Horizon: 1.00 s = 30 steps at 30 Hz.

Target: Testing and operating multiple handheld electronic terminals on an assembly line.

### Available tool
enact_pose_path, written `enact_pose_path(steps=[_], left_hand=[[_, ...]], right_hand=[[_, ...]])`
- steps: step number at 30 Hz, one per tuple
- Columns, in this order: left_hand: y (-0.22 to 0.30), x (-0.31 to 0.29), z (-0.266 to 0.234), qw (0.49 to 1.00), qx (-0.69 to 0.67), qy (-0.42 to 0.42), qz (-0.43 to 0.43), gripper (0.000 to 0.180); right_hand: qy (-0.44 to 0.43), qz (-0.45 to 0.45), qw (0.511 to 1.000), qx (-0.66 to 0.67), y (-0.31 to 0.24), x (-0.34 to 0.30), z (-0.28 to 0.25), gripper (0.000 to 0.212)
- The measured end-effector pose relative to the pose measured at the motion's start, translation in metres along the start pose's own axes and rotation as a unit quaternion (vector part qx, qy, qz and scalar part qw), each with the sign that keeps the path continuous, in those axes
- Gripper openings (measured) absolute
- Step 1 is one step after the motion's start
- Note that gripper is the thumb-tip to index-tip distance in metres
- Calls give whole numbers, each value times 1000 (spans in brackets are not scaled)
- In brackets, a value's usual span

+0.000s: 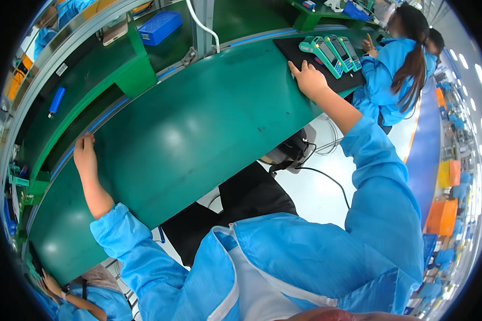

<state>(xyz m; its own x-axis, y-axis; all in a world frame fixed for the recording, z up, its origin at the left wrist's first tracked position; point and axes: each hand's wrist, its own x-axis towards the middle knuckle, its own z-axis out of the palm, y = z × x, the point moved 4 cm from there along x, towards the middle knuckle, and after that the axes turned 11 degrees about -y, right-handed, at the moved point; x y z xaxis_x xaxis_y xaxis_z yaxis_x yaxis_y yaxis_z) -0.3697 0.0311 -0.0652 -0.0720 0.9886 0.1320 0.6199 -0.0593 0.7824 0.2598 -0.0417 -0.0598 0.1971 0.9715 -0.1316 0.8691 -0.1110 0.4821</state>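
Note:
My right hand (309,80) lies palm down by the left edge of a black mat (289,49), its fingers apart and nothing visible in it. Just beyond it, three teal handheld devices with screens and keypads stand side by side on the mat: a near one (328,56), a middle one (339,52) and a far one (351,53). A small red thing shows partly beside the near one. Over at the left, my left hand (85,152) rests at the far edge of the green tabletop (198,117), fingers bent in together, with nothing seen in them.
A raised green shelf (91,69) runs behind the tabletop, carrying a blue stick-shaped object (57,101) and a blue bin (160,28). A white cable (201,24) hangs by a metal post. Co-workers sit at the right (393,69) and lower left (99,299).

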Motion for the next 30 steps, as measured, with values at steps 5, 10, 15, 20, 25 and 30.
enact_pose_path(steps=[5,10,15,20,25,30], left_hand=[[7,2,1,999,-36,13,12,32],[13,6,8,1000,-27,7,13,32],[17,6,13,1000,-15,-15,23,35],[12,8,18,999,-33,-4,24,31],[2,13,21,998,-48,-4,36,30],[17,12,26,998,-41,-6,42,29]], right_hand=[[24,-21,999,34,10,2,5,57],[59,-23,979,194,22,-3,31,56],[63,101,967,225,28,-19,44,53],[134,25,966,221,42,-10,40,46],[128,27,970,207,50,-7,46,46],[171,0,964,204,73,-13,56,42]])
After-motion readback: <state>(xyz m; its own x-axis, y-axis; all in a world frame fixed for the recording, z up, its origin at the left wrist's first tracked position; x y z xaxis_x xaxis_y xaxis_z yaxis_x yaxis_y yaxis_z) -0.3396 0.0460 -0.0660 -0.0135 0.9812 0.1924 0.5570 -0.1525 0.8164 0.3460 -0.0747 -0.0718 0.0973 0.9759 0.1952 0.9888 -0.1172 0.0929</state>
